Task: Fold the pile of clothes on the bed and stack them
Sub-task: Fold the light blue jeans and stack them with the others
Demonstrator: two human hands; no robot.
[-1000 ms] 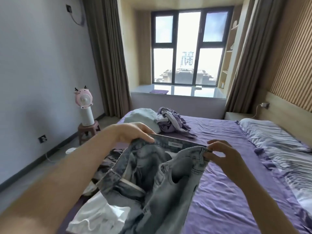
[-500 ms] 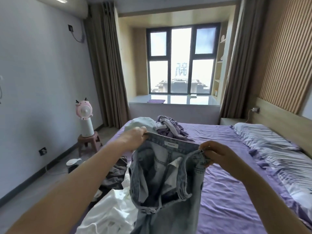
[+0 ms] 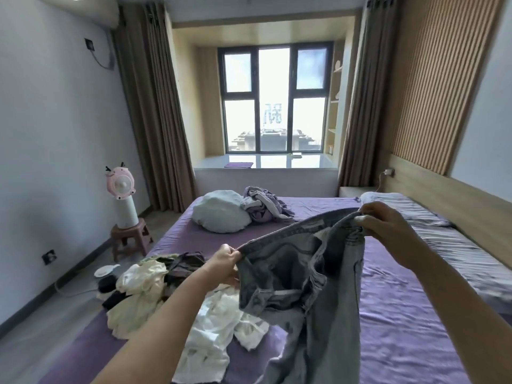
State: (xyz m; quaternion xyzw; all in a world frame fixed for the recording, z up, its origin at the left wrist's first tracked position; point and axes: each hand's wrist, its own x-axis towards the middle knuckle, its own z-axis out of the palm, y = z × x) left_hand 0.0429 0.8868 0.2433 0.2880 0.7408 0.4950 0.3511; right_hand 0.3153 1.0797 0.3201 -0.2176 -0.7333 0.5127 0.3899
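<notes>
While each hand pinches an end of the waistband, the jeans [image 3: 310,278] hang open above the bed [image 3: 401,314], likely so the legs drop straight for folding. Left hand [image 3: 224,263] sits lower than right hand [image 3: 385,225]. Left of the jeans, the unfolded pile [image 3: 155,289] waits.

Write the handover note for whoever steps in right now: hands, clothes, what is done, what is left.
Left hand: grip on the left end of the jeans waistband.
Right hand: grip on the right end, held higher, so the waistband slants.
The jeans hang open over the purple bed, legs trailing down, not yet folded.
The unfolded pile of white, cream and dark clothes lies by the bed's left edge. A crumpled lilac garment lies beside a pale cushion further up.
Done: no folded stack in view.
Left: fold the jeans, then the rest, and stack.
</notes>
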